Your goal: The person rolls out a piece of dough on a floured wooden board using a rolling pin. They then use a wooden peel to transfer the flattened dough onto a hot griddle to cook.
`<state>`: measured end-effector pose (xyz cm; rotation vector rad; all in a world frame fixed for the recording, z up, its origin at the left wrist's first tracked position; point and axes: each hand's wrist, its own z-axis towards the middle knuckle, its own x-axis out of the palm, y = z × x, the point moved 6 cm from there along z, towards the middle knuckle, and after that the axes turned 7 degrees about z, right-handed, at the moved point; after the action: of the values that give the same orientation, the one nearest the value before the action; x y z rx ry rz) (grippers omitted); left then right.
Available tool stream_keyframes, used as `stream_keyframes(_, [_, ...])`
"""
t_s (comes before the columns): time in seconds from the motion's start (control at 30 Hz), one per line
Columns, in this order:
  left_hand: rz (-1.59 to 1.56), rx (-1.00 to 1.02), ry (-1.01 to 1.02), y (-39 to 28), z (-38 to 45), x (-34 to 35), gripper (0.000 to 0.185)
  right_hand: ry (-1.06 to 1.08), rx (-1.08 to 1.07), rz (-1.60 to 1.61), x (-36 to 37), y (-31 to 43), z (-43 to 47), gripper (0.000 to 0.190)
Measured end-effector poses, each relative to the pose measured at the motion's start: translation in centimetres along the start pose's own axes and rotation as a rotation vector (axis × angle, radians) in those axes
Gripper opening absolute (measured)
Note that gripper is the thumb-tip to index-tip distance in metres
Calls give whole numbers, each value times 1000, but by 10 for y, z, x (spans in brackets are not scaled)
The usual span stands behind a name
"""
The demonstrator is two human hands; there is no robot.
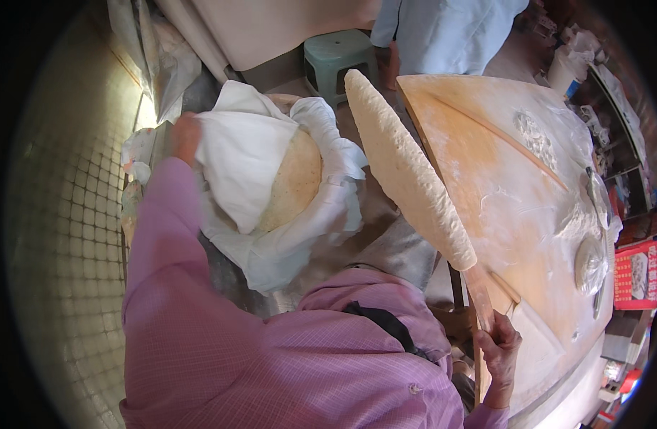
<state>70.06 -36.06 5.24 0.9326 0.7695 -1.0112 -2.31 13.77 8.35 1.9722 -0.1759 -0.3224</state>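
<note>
My left hand (186, 138) grips the edge of a white cloth (249, 155), blurred, at the left side of a round container. The cloth partly covers a pale, round flatbread (296, 185) lying inside. More white cloth (301, 228) lines the container and hangs over its rim. My right hand (501, 339) holds the handle of a flat wooden stick (478, 295). Draped lengthwise over that stick is a long, pale flatbread (409, 169), hanging between the container and the worktable. The stick's far part is hidden beneath it.
A floured wooden worktable (468, 139) stands at the right, with a thin rolling pin (500, 137), another wooden stick (505, 287) and a clear plastic bag (591, 265) on it. Behind are a green plastic stool (339, 51) and a person in light blue (446, 35). A tiled wall (92, 225) bounds the left.
</note>
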Motion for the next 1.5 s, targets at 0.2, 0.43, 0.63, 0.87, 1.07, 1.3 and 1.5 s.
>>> stream_keyframes(0.2, [-41,-396,183,-82,-65,-55,101,-12,-10,5,21,-18,12,44])
stream_keyframes(0.43, [62,-100,301,-190,-201,-3,97,-32,-15,-91,24,-24,6,44])
stream_keyframes(0.63, [-55,11,28,-119,-174,71,23,-19,80,-66,38,-17,7,43])
stream_keyframes(0.87, [51,-72,-213,-6,-43,-5,24,29,64,-60,49,-17,19,42])
stream_keyframes(1.07, [291,325,-234,3,2,-81,31,54,107,-40,64,-16,27,41])
stream_keyframes(1.3, [651,292,122,-28,-126,19,52,68,102,39,70,-25,28,43])
stream_keyframes(1.5, [23,421,89,-132,-148,-24,42,57,124,54,68,-25,29,43])
